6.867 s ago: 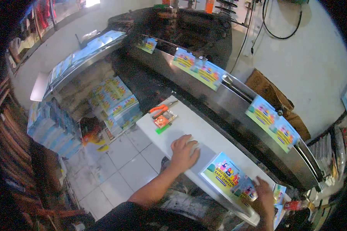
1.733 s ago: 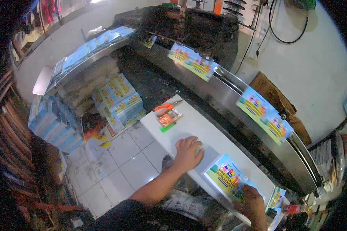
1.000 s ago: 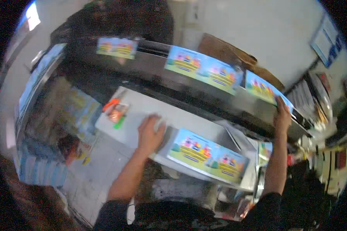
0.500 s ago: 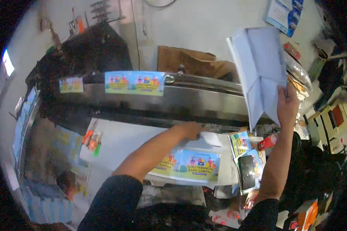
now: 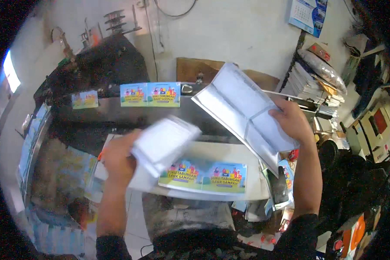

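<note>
My left hand [image 5: 118, 155] grips a small stack of white printed sheets [image 5: 165, 142] by its left edge, held up over the white board and smeared by motion. Higher on the right, my right hand [image 5: 291, 120] pinches the lower right edge of a larger white paper bundle [image 5: 242, 110], creased with crossing fold lines. Below the two hands, a pair of colourful printed covers [image 5: 203, 178] lies flat on the white board [image 5: 251, 162], side by side. A dark phone [image 5: 284, 184] rests right of the board, partly beneath the raised bundle.
A dark metal ledge [image 5: 104, 115] crosses behind the board, with more printed covers [image 5: 150, 94] on it. Paper stacks [image 5: 305, 86] stand at the back right below a wall calendar [image 5: 308, 16]. A black covered machine [image 5: 99, 60] fills the back left.
My left hand has lifted the white sheets off the board's far side and swung them left. My right hand has brought its paper bundle lower and leftward, tilting it.
</note>
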A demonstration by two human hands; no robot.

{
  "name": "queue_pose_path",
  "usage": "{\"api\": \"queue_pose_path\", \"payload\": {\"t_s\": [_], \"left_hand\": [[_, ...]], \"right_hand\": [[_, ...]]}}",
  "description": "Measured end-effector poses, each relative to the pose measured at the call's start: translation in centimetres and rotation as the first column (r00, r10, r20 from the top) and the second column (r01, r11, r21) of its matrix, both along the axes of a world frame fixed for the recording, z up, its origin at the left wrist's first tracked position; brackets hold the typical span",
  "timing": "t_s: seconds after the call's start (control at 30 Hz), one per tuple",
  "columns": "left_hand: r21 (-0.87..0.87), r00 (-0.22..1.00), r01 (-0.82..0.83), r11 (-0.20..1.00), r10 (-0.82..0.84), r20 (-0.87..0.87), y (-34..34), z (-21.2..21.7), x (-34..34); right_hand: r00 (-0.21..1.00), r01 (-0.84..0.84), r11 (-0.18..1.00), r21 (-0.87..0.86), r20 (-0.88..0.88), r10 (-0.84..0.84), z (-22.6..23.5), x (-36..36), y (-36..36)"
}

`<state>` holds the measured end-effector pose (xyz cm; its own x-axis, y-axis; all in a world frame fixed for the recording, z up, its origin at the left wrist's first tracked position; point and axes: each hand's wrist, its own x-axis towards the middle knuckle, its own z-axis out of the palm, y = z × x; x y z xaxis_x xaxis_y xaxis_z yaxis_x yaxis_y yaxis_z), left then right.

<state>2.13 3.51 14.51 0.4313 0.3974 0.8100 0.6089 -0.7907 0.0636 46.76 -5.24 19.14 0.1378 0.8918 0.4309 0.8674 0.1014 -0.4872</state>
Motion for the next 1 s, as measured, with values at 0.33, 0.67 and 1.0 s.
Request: {"api": "queue_pose_path", "payload": {"t_s": [0.33,0.67,1.0], "left_hand": [[-0.082,0.939,0.263,0.961,-0.275,-0.205,-10.2,-8.9,5.6],[-0.304,0.919,0.252,0.919,-0.325,-0.222,-11.2,-19.4,9.3],[-0.366,0.944,0.239,0.899,-0.304,-0.131,-15.2,-26.5,1.4]], "right_hand": [[0.930,-0.250,0.926,-0.283,0.196,0.311,-6.3,-9.6,1.7],[0.861,-0.276,0.845,-0.459,0.272,0.429,-13.7,-15.6,-3.3],[0.820,-0.309,0.862,-0.402,0.347,0.455,-16.9,-16.3,-5.0]]}}
